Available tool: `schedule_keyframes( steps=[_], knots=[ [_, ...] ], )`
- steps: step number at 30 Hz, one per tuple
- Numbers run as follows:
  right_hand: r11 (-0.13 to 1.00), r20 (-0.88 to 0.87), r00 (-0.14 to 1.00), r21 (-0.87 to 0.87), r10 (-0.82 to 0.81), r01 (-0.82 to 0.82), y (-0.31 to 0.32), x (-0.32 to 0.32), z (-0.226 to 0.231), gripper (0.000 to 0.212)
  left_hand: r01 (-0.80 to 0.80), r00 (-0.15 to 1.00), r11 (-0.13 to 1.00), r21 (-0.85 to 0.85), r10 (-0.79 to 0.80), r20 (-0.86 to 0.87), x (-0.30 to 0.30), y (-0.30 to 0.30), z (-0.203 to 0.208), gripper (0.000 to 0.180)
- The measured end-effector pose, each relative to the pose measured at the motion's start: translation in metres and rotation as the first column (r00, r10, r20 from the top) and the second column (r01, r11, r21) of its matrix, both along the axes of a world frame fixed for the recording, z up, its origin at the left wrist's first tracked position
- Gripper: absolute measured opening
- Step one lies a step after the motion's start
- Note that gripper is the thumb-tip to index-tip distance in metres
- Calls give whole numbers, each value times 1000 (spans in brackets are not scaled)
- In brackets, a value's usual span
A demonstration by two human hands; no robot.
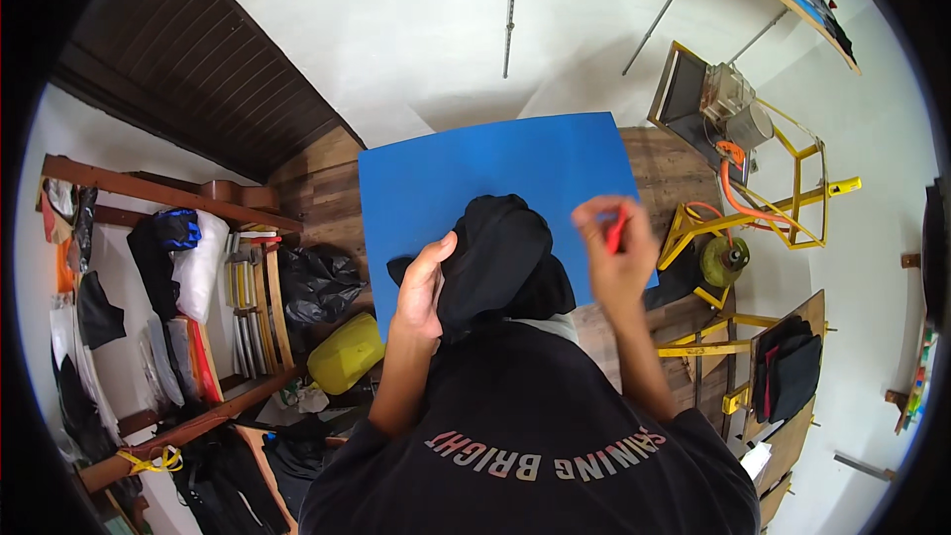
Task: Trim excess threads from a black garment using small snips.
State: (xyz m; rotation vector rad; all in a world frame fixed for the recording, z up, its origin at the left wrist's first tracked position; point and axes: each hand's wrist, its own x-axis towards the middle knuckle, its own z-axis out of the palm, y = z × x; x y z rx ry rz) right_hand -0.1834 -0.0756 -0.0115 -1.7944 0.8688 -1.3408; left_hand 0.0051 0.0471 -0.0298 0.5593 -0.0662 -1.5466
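A bundle of black fabric (500,253) is bunched up close to my body, over the near part of a blue tabletop (495,154). My left hand (424,292) grips its left side, the thumb on top and the other fingers hidden by the cloth. To the right, apart from the fabric, my right hand (622,256) is raised over the table's right side. Its fingers are closed round a small red object (616,230), smeared by motion, so its kind cannot be made out.
Wooden shelving (168,193) with clothes and packs stands at left, beside a black plastic bag (319,282) and a yellow container (347,353). Yellow metal frames (802,198) with an orange hose (743,196) stand at right. A board (792,401) there carries folded dark cloth.
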Motion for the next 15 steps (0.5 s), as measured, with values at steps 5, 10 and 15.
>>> schedule_keyframes(
  steps=[5,10,15],
  knots=[
    [933,-52,957,216,-284,289,-61,-26,6,21,42,999,999,-15,-42,6,-1,-3,11,52],
    [940,-267,947,239,-179,245,-42,-19,18,24,149,969,987,-55,-134,209,2,-4,2,64],
    [726,-42,929,638,367,-258,-15,12,21,22,210,889,976,60,-216,405,-4,-6,14,64]
  ],
)
